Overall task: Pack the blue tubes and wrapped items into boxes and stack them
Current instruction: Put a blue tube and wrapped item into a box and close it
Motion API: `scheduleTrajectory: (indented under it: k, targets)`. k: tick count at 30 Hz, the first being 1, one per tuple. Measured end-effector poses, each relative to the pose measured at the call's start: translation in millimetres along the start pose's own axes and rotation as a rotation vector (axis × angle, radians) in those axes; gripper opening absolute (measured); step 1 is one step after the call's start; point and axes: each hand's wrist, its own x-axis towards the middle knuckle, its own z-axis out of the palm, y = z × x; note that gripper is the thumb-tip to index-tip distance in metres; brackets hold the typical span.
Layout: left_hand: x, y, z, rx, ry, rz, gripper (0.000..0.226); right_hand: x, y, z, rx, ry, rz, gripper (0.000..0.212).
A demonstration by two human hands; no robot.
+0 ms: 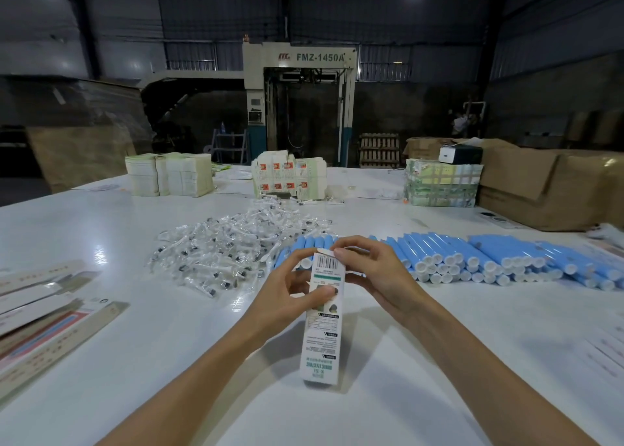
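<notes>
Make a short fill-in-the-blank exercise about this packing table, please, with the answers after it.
The left hand and the right hand hold a white box that bears a ___ near its far end.
The tubes with white caps are ___.
The pile of wrapped items lies to the ___ of the tubes.
Answers: barcode; blue; left.

tall narrow white cardboard box (323, 317): white; black barcode at top, green band under it, black small print, teal lettering at lower end
blue plastic tubes (472, 256): sky blue bodies, white round caps
clear-wrapped small items (229, 246): transparent film, white and black parts inside
glossy desk (135, 361): white
flat cardboard box blanks (44, 324): beige and white, pink and pale blue stripes
far stack of folded cartons (288, 175): cream, rows of orange-red squares
large corrugated cartons (540, 189): brown
tall metal machine (300, 57): cream-grey, dark lettering, red logo
</notes>
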Motion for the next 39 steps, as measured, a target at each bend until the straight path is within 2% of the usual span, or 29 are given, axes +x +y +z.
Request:
scheduleTrajectory:
  k: [6,14,21,26,29,32,35,39]
  targets:
    - [0,0,0,-0.014,-0.035,-0.017,0.085,0,-3,1,0.023,0.051,0.068,0.003]
    - [1,0,-5,0.017,-0.116,-0.040,0.097,3,-3,-7,0.016,0.018,0.142,0.004]
    - [0,2,-5,0.017,-0.139,-0.058,0.098,4,-6,-16,-0.002,-0.008,0.170,0.004]
    - [0,1,-3,0.017,-0.127,-0.037,0.088,-1,-8,-21,0.012,-0.086,0.141,0.020]
    - [1,0,-2,0.004,-0.035,-0.009,0.083,-4,-8,-14,0.059,-0.143,0.089,0.026]
    - [2,-2,0,-0.034,0.041,-0.003,0.079,-5,1,1,-0.159,-0.022,-0.069,0.025]
    - [2,-1,0,-0.178,0.067,-0.029,0.056,-5,8,8,-0.280,0.053,-0.174,0.024]
    - [2,1,-3,-0.175,0.148,-0.082,0.032,-7,13,7,-0.243,0.037,-0.162,0.023]
